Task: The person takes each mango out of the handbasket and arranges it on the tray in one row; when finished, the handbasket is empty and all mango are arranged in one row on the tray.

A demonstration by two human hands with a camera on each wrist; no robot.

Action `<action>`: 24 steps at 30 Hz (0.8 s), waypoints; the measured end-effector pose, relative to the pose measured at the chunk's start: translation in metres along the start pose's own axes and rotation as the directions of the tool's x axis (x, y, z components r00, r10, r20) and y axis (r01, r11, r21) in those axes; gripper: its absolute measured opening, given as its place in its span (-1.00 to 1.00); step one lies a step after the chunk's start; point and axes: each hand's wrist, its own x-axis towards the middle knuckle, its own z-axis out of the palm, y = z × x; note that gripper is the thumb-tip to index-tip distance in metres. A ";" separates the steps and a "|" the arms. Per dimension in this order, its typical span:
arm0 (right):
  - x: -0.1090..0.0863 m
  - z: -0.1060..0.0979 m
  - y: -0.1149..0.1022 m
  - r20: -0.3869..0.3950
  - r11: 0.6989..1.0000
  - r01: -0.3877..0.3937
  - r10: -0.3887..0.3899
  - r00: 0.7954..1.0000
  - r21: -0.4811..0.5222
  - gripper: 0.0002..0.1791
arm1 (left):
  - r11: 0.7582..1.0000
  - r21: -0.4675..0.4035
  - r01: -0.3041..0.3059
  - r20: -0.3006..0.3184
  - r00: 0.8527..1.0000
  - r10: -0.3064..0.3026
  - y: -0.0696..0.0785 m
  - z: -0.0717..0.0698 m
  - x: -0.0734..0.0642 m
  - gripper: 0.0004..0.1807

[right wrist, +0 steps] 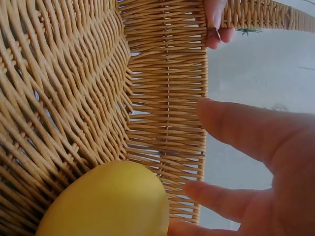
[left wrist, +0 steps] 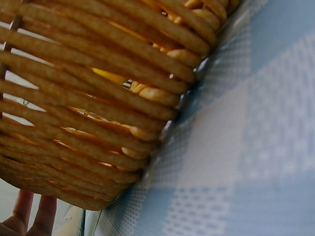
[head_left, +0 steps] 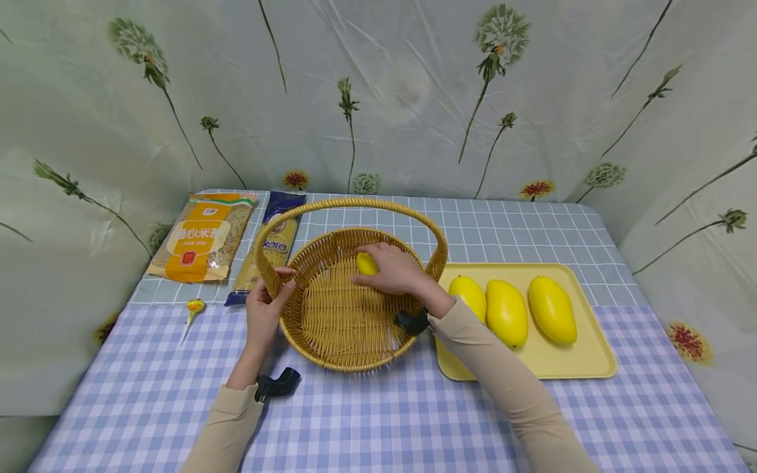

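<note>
A round wicker basket (head_left: 337,315) with a tall arched handle stands on the checked cloth. My left hand (head_left: 265,309) grips its left rim at the foot of the handle; in the right wrist view that thumb and fingertips pinch the rim. Inside the basket lies a yellow mango (right wrist: 110,204), partly seen in the head view too. Over the mango reaches my right hand (head_left: 390,268), its fingers spread and fairly straight in the right wrist view. One lower fingertip appears to touch the fruit's edge. Left wrist view: the basket's woven outside (left wrist: 88,118) and two left fingers.
Right of the basket, a yellow tray (head_left: 579,364) holds three more mangoes (head_left: 506,314). Behind on the left lie a bag of dry noodles (head_left: 198,240) and a blue-ended pasta packet (head_left: 278,243). A small yellow-topped pick (head_left: 194,307) rests at the left.
</note>
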 end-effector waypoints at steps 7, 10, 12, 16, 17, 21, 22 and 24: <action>0.001 0.000 0.001 0.004 0.999 -0.035 0.035 0.999 -0.017 -0.26 | 1.000 -0.024 0.006 0.012 1.000 -0.006 0.018 0.005 0.000 -0.77; 0.002 -0.001 0.001 0.009 0.999 -0.045 0.046 0.999 -0.022 -0.29 | 1.000 -0.023 0.004 0.012 1.000 -0.003 0.016 0.005 0.000 -0.76; 0.001 -0.001 0.001 0.015 0.999 -0.047 0.047 0.999 -0.022 -0.30 | 1.000 -0.018 0.006 0.009 1.000 -0.005 0.012 0.003 0.000 -0.76; 0.002 -0.001 0.001 0.024 0.999 -0.050 0.051 0.998 -0.015 -0.32 | 1.000 -0.010 0.005 0.009 1.000 -0.005 0.003 0.001 0.000 -0.76; 0.002 -0.001 0.002 0.027 0.998 -0.054 0.055 0.998 -0.012 -0.32 | 1.000 -0.011 0.006 0.009 1.000 -0.006 0.002 0.001 0.000 -0.76; 0.002 0.001 0.004 0.046 0.998 -0.070 0.070 0.996 -0.010 -0.32 | 1.000 -0.009 0.013 0.002 1.000 -0.013 0.000 0.001 0.000 -0.76; 0.003 0.001 0.004 0.050 0.997 -0.072 0.073 0.996 -0.011 -0.31 | 1.000 -0.009 0.016 -0.002 1.000 -0.016 0.000 0.001 0.000 -0.76; 0.003 0.002 0.005 0.056 0.997 -0.074 0.075 0.996 -0.014 -0.30 | 1.000 -0.004 0.020 -0.008 1.000 -0.020 0.001 0.001 0.000 -0.75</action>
